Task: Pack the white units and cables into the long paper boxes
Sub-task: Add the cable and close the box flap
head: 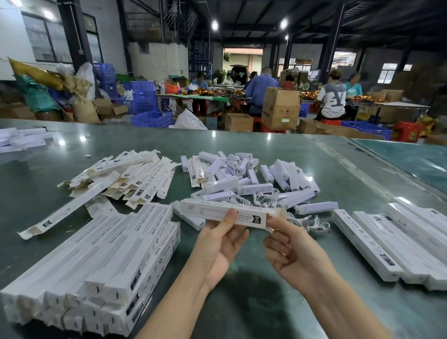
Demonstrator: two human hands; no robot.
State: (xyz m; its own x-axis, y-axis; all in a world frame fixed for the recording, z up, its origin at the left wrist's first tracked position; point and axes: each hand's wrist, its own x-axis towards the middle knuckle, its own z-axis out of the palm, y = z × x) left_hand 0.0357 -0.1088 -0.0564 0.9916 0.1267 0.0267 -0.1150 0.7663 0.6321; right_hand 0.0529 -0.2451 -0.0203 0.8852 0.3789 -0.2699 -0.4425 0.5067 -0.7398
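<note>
Paper box (226,213) in two hands (221,243), one flat-box heap (121,178), two packed stacks (99,270)

Green glossy table (242,148): flat unfolded boxes (121,178) heaped left-centre, stacked packed boxes (99,270) near left, another row (402,241) at right, loose white units (245,176) mid-table, cables (264,197) just beside them.

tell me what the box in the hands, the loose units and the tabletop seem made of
Held box: thin printed paperboard, matte, with a brownish raw flap end.
White units: probably smooth plastic, slight sheen.
Tabletop: glossy green-grey surface reflecting ceiling lights; exact material unclear.
</note>
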